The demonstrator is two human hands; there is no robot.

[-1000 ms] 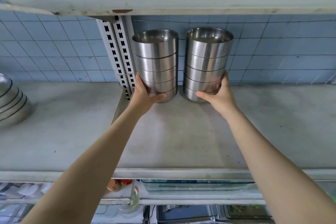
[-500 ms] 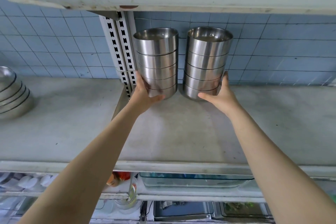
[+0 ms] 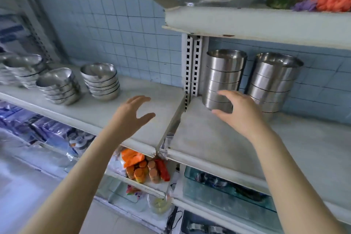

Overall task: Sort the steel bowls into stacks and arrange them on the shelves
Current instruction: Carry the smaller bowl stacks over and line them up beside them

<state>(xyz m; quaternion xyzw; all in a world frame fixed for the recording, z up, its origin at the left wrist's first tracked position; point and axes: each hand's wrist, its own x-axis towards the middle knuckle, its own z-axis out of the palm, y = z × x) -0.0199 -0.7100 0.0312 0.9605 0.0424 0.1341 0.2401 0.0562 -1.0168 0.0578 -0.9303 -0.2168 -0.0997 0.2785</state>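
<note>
Steel is the material throughout, and we read the scene from the hands outward. Nearest, the left hand point(image 3: 131, 118) hovers above the pale shelf point(image 3: 209, 138), fingers spread wide, holding and touching nothing. The right hand point(image 3: 242, 114) is equally wide, its fingertips just in front of the foot of the near tall stack point(image 3: 225, 74); we cannot tell whether they touch it. That stack stands upright, long axis vertical, close beside the slotted post point(image 3: 192, 66), with the second tall stack point(image 3: 274, 80) just to its right and not touching it. Both lie ahead and to the right, so the right hand is the nearer. Farther left, stacks of rounded bowls point(image 3: 101, 81) sit near the blue tiled wall point(image 3: 123, 34); we judge the left hand better placed for those.
</note>
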